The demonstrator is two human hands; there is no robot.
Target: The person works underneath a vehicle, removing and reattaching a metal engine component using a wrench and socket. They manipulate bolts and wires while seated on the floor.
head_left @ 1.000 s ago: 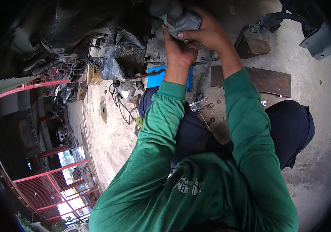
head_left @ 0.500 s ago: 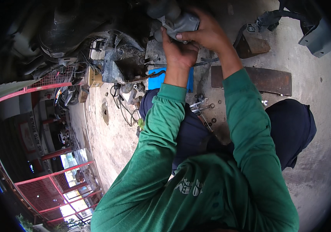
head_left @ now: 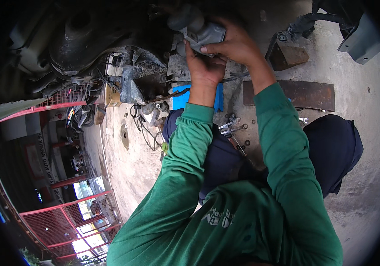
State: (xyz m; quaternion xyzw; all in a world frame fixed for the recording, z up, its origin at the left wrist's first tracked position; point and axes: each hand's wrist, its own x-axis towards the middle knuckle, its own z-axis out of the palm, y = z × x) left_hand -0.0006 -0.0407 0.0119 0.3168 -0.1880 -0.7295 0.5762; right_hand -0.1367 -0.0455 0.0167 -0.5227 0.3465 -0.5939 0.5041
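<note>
A grey cast-metal housing (head_left: 208, 37) with a rounded, cylindrical end (head_left: 186, 20) is held up at the top of the view, under the dark underside of a vehicle (head_left: 79, 40). My left hand (head_left: 205, 66) supports it from the near side, palm up, its thumb raised along the metal. Around the right side curls my right hand (head_left: 239, 43), thumb laid across the near edge. The fingers behind the housing are hidden, and its far end fades into shadow. I cannot tell whether it is attached to the vehicle.
Wrenches (head_left: 232, 126) and small round parts lie on the concrete between my knees. A blue flat piece (head_left: 218, 98) lies beyond them. Right of it is a rusty metal plate (head_left: 307, 95), with a wooden block (head_left: 291, 56) behind. A black cable (head_left: 140, 126) lies at left.
The whole view has tilted slightly, so the floor and tools appear a little lower. Both hands keep their hold on the housing, with hardly any visible movement of their own.
</note>
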